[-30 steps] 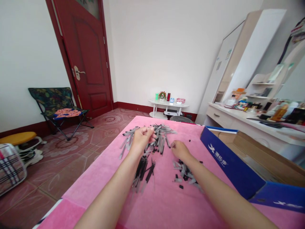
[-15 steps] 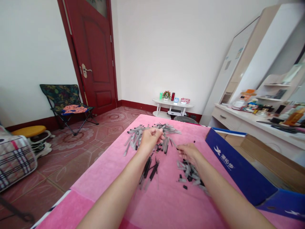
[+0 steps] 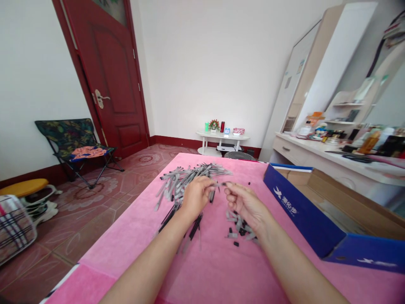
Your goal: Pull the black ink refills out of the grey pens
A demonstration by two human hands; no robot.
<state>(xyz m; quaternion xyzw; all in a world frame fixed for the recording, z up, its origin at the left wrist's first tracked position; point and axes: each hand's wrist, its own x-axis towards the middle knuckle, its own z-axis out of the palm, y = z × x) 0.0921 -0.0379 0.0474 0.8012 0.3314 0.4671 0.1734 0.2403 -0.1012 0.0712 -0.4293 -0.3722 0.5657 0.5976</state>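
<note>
My left hand and my right hand face each other above the pink-covered table, fingertips pinched close together. Between them is a slim grey pen part with a dark end; both hands appear to grip it, though its exact shape is blurred. Grey translucent pen barrels lie heaped beyond my left hand. Under and beside my left forearm are thin black-and-clear pen refills. Small grey and black pen caps sit in a loose pile below my right hand, partly hidden by the wrist.
An open blue cardboard box stands on the right side of the pink cloth. Past it is a white dresser crowded with bottles. A folding chair and a yellow stool are on the left floor.
My right hand has moved up and left from above the cap pile, and my left hand has come lower, so the two now meet. The view has shifted slightly.
</note>
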